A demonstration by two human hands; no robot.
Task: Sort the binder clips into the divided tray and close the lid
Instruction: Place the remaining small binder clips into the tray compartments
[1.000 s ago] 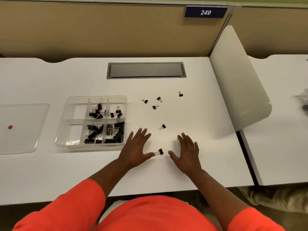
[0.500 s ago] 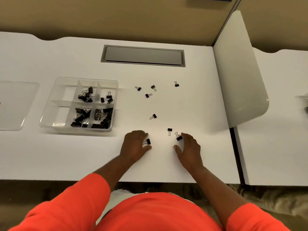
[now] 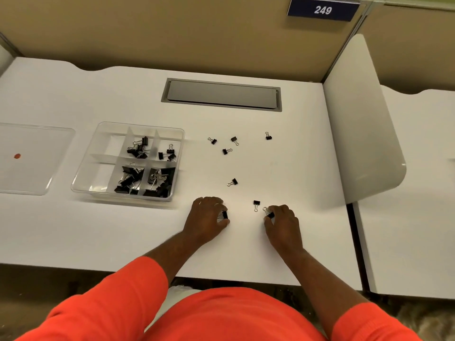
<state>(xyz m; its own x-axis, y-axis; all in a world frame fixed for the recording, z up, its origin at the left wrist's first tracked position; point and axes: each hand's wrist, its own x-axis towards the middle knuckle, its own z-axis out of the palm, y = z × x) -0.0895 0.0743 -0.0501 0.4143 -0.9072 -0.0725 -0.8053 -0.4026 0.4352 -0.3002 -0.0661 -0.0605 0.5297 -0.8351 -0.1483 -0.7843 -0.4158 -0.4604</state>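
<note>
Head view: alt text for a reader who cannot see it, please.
A person's left hand pinches a black binder clip on a white desk and the right hand pinches a second clip; six loose clips lie beyond. To the left stands a clear divided tray, four compartments holding clips, its lid flat beside it.

The only readable text is the white number "249" on a small dark-blue rectangular sign (image 3: pixel 322 9), fixed to the top of the tan partition wall (image 3: pixel 172 33) at the far right, behind the white bench (image 3: pixel 73 230). Nothing else carries legible lettering.
</note>
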